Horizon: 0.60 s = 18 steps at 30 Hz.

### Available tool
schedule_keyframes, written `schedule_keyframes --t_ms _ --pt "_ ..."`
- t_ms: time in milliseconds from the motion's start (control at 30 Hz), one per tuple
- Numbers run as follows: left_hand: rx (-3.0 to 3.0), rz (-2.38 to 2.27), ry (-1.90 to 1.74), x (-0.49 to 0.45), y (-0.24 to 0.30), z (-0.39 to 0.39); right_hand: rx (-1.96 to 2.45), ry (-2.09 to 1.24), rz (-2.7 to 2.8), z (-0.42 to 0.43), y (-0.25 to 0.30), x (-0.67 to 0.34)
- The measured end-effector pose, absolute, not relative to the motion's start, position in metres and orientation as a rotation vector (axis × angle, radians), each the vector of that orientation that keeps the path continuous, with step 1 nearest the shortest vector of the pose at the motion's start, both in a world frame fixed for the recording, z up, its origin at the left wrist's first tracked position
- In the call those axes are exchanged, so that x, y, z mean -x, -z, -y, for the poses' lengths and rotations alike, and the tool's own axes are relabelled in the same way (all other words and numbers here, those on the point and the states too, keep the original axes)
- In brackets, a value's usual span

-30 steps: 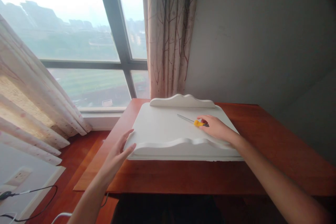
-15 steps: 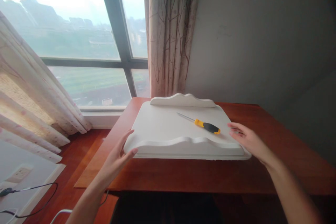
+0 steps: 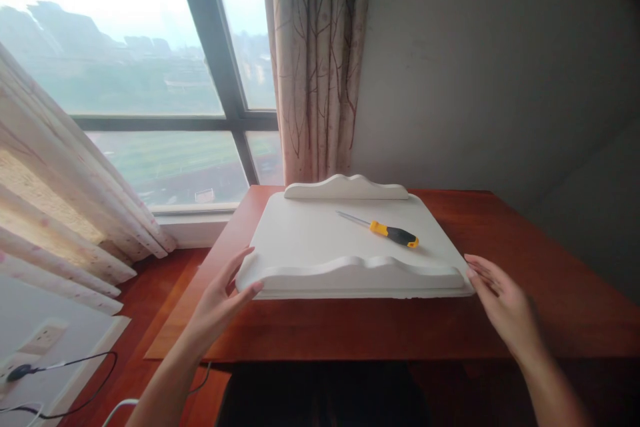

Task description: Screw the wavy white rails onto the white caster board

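Note:
A white board (image 3: 310,230) with rounded corners lies flat on the table, two wavy-topped rails standing up along its far and near sides. On top of it, right of the middle, rests a screwdriver (image 3: 395,234) with a yellow and black handle, its shaft pointing left. My left hand (image 3: 223,293) is around the board's near left corner, thumb at the front edge and fingers along the side. At the near right corner, my right hand (image 3: 500,297) has its thumb and fingers at the edge; some of its fingertips are hidden. Neither hand touches the screwdriver.
The reddish-brown wooden table (image 3: 540,280) extends beyond the board, with its near edge in front of me. Behind are a window (image 3: 160,160), a patterned curtain (image 3: 320,80) and a grey wall. A wall socket (image 3: 43,340) with a plugged-in black cable is at lower left.
My right hand has moved from over the board's right side outward and nearer to me, onto its near right corner. The left hand stays at its corner; the view has shifted slightly.

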<state>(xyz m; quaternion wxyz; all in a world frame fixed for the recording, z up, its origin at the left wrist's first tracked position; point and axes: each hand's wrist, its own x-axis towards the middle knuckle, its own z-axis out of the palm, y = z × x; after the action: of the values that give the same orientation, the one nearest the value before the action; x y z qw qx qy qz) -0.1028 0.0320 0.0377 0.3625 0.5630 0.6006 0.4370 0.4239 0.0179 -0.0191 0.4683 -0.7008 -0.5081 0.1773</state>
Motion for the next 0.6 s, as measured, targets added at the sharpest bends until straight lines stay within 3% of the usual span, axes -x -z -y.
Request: schedule_keyframes --t_ms 333,600 --pt "-1.524 -1.501 -1.039 0.095 -0.043 -0.055 1.736 -0.232 1.257 -0.019 0.025 -0.405" --pt "-1.673 -1.479 -1.061 0.056 -0.036 -0.084 1.786 -0.194 1.235 -0.072 0.026 -0.439"
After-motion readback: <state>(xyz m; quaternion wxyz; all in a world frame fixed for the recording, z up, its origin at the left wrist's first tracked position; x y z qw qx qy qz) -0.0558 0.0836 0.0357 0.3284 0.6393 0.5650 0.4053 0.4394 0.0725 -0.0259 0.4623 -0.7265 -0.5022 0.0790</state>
